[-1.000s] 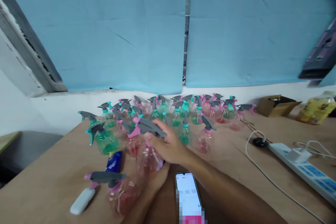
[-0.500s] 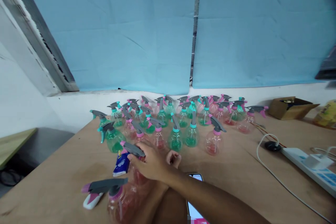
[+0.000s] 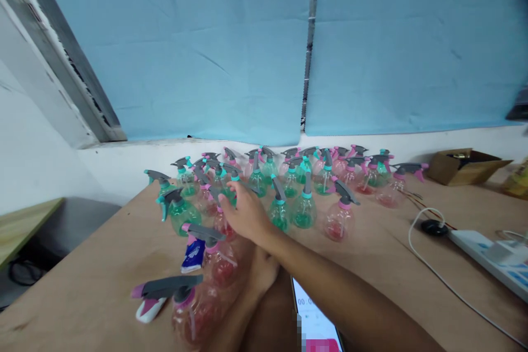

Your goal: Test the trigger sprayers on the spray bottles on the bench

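Observation:
My right hand (image 3: 246,210) reaches over a spray bottle with a grey trigger head, its thumb and fingers apart around that head; the hand hides most of this bottle. Beneath my right wrist rests my left hand (image 3: 264,270), its fingers largely hidden. In front of my hands stands a pink spray bottle (image 3: 223,265) with a grey head and pink nozzle, touched by neither. A nearer pink spray bottle (image 3: 192,316) stands beside my left forearm. Green spray bottles (image 3: 304,212) and a pink spray bottle (image 3: 339,223) stand to the right of my right hand.
Several more spray bottles (image 3: 291,179) crowd the table's back. A blue packet (image 3: 193,256) lies on the left. A phone (image 3: 315,316) lies under my right forearm. To the right are a power strip (image 3: 487,264), white cable (image 3: 439,291) and cardboard box (image 3: 466,168).
My right hand has left the head of the pink spray bottle in front and moved up and right to another bottle. My left hand has drawn back slightly toward me.

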A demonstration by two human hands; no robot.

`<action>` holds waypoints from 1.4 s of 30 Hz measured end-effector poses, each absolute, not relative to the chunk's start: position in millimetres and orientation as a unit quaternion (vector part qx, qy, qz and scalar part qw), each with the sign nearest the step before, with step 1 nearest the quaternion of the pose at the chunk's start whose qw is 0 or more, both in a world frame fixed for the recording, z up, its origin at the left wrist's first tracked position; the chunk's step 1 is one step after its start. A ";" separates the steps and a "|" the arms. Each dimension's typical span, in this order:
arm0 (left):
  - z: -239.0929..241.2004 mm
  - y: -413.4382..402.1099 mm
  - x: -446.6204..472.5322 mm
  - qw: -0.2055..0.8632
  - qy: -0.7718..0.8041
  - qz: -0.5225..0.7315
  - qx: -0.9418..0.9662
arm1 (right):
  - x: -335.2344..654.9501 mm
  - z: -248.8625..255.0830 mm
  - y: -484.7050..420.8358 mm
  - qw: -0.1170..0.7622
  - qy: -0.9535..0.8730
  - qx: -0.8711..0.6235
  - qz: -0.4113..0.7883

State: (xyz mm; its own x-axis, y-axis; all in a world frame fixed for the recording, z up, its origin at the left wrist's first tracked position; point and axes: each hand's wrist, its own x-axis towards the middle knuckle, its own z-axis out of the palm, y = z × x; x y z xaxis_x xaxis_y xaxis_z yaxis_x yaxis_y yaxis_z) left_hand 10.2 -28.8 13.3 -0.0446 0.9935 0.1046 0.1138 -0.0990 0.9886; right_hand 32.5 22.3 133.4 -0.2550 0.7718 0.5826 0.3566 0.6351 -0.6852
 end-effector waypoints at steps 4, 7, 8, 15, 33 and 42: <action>19.5 -33.1 9.7 0.422 0.522 0.503 0.545 | 12.8 140.3 38.4 0.325 -0.821 -0.437 0.169; 18.0 -31.7 10.0 0.427 0.513 0.506 0.546 | 4.4 139.7 45.4 0.281 -0.839 -0.447 0.133; 17.1 -31.1 10.0 0.429 0.511 0.506 0.547 | 3.6 140.1 46.8 0.280 -0.841 -0.446 0.126; 7.4 -23.9 9.2 0.401 0.507 0.487 0.588 | 31.0 172.1 38.3 0.450 -0.798 -0.383 0.122; 9.8 -19.6 9.6 0.394 0.519 0.447 0.612 | 182.7 100.7 30.1 0.662 -0.567 -0.251 0.420; 13.0 -18.3 8.4 0.392 0.542 0.429 0.607 | 193.2 62.8 40.9 0.550 -0.702 -0.253 0.375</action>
State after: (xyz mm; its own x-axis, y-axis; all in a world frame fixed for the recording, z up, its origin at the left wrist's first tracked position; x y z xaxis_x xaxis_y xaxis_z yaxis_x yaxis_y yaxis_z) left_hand 8.4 -18.3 13.0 0.0441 0.9945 0.0948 0.3213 -0.1040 0.9412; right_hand 193.2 40.9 62.8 -0.2665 0.7673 0.5833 -0.0581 0.5913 -0.8044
